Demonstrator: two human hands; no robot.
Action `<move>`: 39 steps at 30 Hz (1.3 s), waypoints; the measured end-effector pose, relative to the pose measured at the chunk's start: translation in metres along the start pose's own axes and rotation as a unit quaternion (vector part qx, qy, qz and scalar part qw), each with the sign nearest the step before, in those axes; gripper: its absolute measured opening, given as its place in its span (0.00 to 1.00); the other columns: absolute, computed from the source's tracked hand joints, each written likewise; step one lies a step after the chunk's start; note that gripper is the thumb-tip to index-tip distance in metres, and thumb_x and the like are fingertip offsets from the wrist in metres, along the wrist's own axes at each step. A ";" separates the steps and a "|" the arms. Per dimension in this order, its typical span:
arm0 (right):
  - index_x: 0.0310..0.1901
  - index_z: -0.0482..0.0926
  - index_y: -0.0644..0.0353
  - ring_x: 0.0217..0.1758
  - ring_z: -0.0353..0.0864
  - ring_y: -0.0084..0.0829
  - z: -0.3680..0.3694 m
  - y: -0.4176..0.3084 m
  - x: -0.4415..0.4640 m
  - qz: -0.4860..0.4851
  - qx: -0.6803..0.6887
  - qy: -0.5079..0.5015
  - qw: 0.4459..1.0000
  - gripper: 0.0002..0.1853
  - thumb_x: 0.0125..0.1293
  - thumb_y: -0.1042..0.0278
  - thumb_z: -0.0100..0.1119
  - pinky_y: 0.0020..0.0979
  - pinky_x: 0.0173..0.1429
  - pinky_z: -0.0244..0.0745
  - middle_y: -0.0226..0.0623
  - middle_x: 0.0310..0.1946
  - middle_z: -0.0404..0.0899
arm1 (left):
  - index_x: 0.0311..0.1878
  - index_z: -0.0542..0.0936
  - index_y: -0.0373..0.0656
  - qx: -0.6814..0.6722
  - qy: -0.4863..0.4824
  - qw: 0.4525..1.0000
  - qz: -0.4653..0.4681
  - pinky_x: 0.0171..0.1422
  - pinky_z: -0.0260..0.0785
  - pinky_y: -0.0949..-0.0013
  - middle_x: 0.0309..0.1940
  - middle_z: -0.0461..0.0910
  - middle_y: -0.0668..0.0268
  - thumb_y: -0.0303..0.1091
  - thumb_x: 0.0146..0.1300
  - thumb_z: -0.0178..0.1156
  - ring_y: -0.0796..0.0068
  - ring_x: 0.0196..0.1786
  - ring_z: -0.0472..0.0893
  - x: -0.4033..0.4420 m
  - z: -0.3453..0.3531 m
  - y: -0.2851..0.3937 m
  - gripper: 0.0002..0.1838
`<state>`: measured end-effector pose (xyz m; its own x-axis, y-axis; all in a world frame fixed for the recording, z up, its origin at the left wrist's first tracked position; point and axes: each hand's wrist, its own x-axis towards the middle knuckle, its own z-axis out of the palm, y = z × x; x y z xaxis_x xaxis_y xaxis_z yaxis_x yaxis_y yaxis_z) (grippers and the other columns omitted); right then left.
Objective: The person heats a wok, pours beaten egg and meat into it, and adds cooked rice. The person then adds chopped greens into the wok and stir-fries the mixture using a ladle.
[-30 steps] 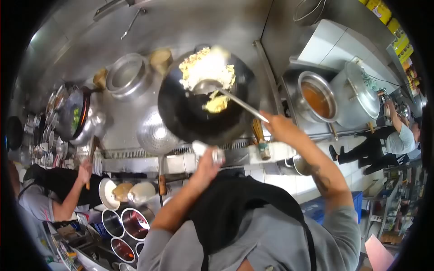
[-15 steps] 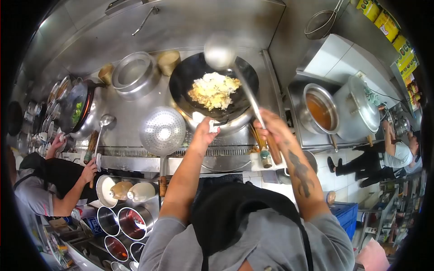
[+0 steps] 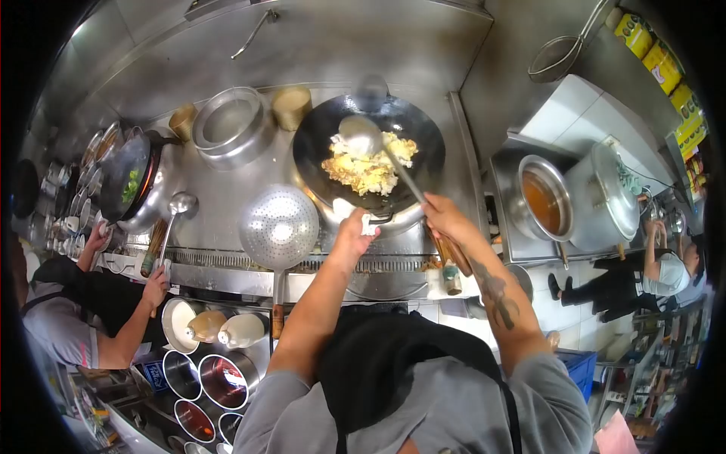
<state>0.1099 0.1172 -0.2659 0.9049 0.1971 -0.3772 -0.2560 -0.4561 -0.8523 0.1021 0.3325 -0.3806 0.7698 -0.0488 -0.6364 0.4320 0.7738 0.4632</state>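
Observation:
A black wok (image 3: 311, 147) sits on the stove in front of me, with egg and what looks like rice (image 3: 367, 175) heaped in its middle. My left hand (image 3: 354, 233) is closed on a folded white cloth (image 3: 342, 206) at the wok's near handle (image 3: 383, 218). In my right hand (image 3: 448, 217) is the shaft of a long ladle (image 3: 361, 136) with a wooden grip. The ladle's bowl is at the far left side of the food, its underside facing up. A perforated strainer (image 3: 279, 227) lies left of my left hand.
Metal pots (image 3: 227, 125) stand behind the strainer. A pot of brown broth (image 3: 541, 198) and a tall lidded pot (image 3: 603, 200) are at the right. Another person (image 3: 113, 325) works at the left with a ladle (image 3: 180, 204). Several sauce containers (image 3: 227, 382) stand lower left.
The ladle has come down from above the wok to the food. My right hand has tipped its shaft lower. My left hand stays at the wok handle; the whole view has shifted slightly.

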 end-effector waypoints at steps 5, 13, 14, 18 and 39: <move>0.66 0.62 0.62 0.11 0.63 0.18 -0.006 0.011 0.001 0.011 0.032 0.060 0.998 0.25 0.71 0.61 0.47 0.24 0.15 0.61 0.28 0.17 0.67 | 0.40 0.73 0.42 0.017 0.015 1.000 0.001 0.28 0.70 0.60 0.32 0.76 0.61 0.32 0.60 0.54 0.65 0.32 0.77 -0.003 0.000 0.000 0.07; 0.66 0.62 0.66 0.10 0.64 0.21 -0.017 -0.013 -0.006 -0.058 0.035 0.050 0.996 0.27 0.70 0.60 0.49 0.28 0.16 0.62 0.30 0.15 0.67 | 0.42 0.74 0.41 0.011 -0.003 1.000 -0.005 0.29 0.70 0.60 0.36 0.77 0.61 0.33 0.60 0.54 0.64 0.33 0.78 -0.003 0.001 0.001 0.09; 0.65 0.63 0.66 0.10 0.64 0.21 -0.015 0.000 0.005 -0.034 -0.009 0.063 0.997 0.27 0.70 0.60 0.49 0.28 0.16 0.62 0.31 0.15 0.67 | 0.41 0.73 0.43 0.011 -0.001 1.000 -0.014 0.29 0.70 0.61 0.34 0.77 0.62 0.33 0.60 0.54 0.66 0.33 0.77 -0.004 0.001 0.000 0.08; 0.63 0.65 0.68 0.11 0.66 0.23 -0.023 0.013 0.029 -0.011 -0.089 0.092 0.992 0.25 0.70 0.60 0.48 0.29 0.17 0.62 0.33 0.15 0.69 | 0.40 0.72 0.45 0.010 -0.013 1.000 -0.015 0.28 0.68 0.63 0.32 0.76 0.64 0.32 0.61 0.53 0.68 0.32 0.76 -0.005 0.007 0.005 0.06; 0.50 0.73 0.62 0.22 0.77 0.39 0.039 -0.019 0.023 -0.001 -0.161 -0.008 0.987 0.15 0.69 0.61 0.47 0.39 0.27 0.72 0.45 0.26 0.77 | 0.36 0.72 0.44 -0.013 -0.039 0.999 -0.030 0.25 0.72 0.64 0.28 0.76 0.63 0.30 0.61 0.52 0.68 0.26 0.77 -0.007 0.007 0.005 0.03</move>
<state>0.1220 0.1639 -0.2723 0.8991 0.2117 -0.3831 -0.1294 -0.7076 -0.6947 0.1018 0.3325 -0.3693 0.7775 -0.1450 -0.6119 0.4680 0.7835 0.4089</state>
